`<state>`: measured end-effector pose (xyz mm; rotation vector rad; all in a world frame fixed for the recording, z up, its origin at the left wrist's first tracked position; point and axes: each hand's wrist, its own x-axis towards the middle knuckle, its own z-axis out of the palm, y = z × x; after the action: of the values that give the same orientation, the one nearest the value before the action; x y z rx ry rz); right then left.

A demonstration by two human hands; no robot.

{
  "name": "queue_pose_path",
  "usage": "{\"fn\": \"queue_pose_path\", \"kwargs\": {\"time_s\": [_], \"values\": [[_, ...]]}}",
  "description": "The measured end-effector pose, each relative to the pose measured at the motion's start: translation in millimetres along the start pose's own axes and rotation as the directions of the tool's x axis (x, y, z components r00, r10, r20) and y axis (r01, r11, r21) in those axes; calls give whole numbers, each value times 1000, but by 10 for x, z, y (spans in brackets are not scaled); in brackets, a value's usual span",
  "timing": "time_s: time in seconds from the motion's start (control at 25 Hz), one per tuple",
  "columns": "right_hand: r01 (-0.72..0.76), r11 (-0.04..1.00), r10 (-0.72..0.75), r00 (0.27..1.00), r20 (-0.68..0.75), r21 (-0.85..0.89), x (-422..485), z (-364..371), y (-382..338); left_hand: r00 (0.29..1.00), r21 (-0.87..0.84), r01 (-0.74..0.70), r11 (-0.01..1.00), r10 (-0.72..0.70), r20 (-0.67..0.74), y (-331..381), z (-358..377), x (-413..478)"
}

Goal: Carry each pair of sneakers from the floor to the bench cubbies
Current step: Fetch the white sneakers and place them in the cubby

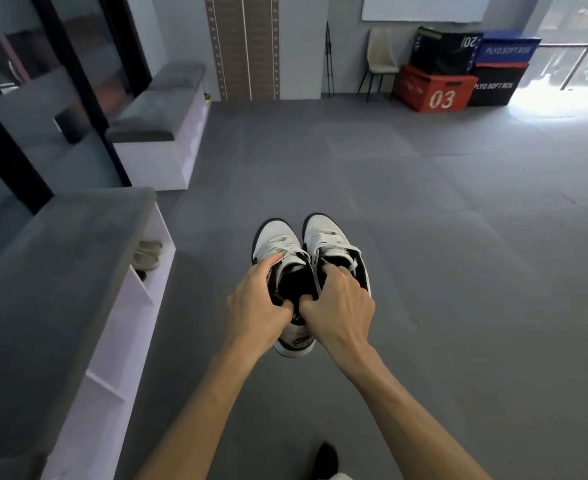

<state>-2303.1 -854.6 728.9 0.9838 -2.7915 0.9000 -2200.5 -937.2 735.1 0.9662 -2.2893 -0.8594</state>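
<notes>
Gripping sneakers (308,258) by collars | hands: left (256,308), right (342,310) | arms outstretched

Two white sneakers (306,258); two hands; two benches (60,271); four plyo boxes (437,90); one chair (382,57).

Legible: "03" on red box (437,90); "PLYO SOFT BOX" on blue box (507,50) and black box (496,88); Nike logo on sneaker heel (299,341).

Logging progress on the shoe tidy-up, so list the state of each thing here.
Left sneaker: held up by the left hand.
Right sneaker: held up by the right hand.
Beige shoes: already stowed in a cubby of the near bench.
</notes>
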Motion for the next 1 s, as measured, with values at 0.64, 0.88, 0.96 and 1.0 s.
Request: {"fn": "queue_pose_path", "kwargs": {"time_s": [0.64,0.88,0.96,1.0], "values": [[230,968,-241,965,107,104,6302,2137,-729,970,-16,148,989,-148,-191,-827,917,6243],[205,977,-209,973,93,57,8707,3017,-1093,975,-60,138,989,-147,-168,-1314,1263,8811],[178,982,-183,980,77,65,9483,3184,-1211,981,-36,123,992,-127,-148,-1374,1325,9662],[166,984,-171,982,75,63,9824,3261,-1247,983,-21,124,992,-126,-132,-1383,1367,10025]]}}
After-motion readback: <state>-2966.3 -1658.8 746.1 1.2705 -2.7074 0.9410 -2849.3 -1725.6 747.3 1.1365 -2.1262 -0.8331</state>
